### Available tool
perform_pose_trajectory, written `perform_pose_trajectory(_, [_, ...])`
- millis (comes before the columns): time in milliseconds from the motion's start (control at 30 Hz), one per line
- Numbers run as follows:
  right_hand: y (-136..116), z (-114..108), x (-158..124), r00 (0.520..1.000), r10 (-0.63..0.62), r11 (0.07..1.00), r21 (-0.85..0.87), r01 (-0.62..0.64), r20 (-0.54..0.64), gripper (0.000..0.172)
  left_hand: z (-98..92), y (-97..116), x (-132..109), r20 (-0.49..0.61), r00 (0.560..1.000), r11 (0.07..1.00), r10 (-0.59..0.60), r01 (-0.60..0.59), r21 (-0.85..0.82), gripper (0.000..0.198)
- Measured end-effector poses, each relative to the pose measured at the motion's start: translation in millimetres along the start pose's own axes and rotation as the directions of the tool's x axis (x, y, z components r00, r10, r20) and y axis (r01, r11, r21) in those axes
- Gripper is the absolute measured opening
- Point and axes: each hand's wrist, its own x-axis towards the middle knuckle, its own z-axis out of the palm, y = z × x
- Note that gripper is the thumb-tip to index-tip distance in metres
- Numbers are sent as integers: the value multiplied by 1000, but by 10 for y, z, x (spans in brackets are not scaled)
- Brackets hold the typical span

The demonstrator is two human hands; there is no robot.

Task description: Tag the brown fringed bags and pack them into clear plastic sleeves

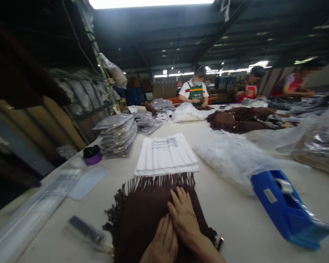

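Note:
A dark brown fringed scarf (142, 212) lies folded flat on the pale table in front of me, its fringe spread at the far end and along the left side. My left hand (163, 239) rests flat on the scarf, fingers stretched forward. Just ahead and to its right, my right hand (183, 215) lies palm down on the cloth, its fingers extended. The two hands touch each other near the scarf's middle. Beyond the fringe sits a stack of white printed sheets (167, 153), possibly plastic bags.
A blue tape dispenser (290, 208) stands at right beside clear plastic bags (233, 157). Left are bagged grey packs (117, 135), a purple tape roll (93, 157), plastic sheeting (35, 215) and a blurred dark-topped object (87, 232). Brown scarves (235, 118) and co-workers (194, 91) are farther back.

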Motion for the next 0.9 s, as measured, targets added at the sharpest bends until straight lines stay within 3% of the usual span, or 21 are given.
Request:
perform_pose_trajectory(100, [108, 114, 19, 994, -111, 994, 24, 111, -10, 47, 44, 61, 72, -42, 994, 995, -96, 96, -4, 34])
perform_pose_trajectory(167, [149, 150, 17, 978, -200, 979, 34, 202, -56, 46, 4, -11, 88, 89, 995, 998, -45, 48, -32, 36])
perform_pose_trajectory(267, [216, -35, -101, 932, -304, 947, 47, 319, -195, 42, -326, -258, 71, 291, 953, 980, 89, -32, -196, 38])
perform_pose_trajectory(300, [259, -165, -175, 920, -309, 943, 47, 329, -239, 41, -489, -364, 48, 314, 947, 969, 70, 10, -247, 39])
perform_pose_trajectory(400, [465, -610, -450, 929, -189, 975, 54, 217, -320, 35, -898, -727, -128, 381, 904, 942, -192, 279, -188, 46])
perform_pose_trajectory(533, [784, -917, -782, 985, -19, 997, 70, 32, -174, 34, -987, -1030, -440, 283, 917, 923, -281, 339, -183, 36])
perform_pose_trajectory(633, [864, -835, -885, 995, -36, 996, 73, 43, -96, 38, -943, -994, -493, 270, 928, 928, -255, 314, -202, 35])
perform_pose_trajectory(900, [648, -536, -698, 954, -229, 973, -43, 225, -195, 29, -957, -878, -432, 318, 921, 931, -226, 300, -208, 37])
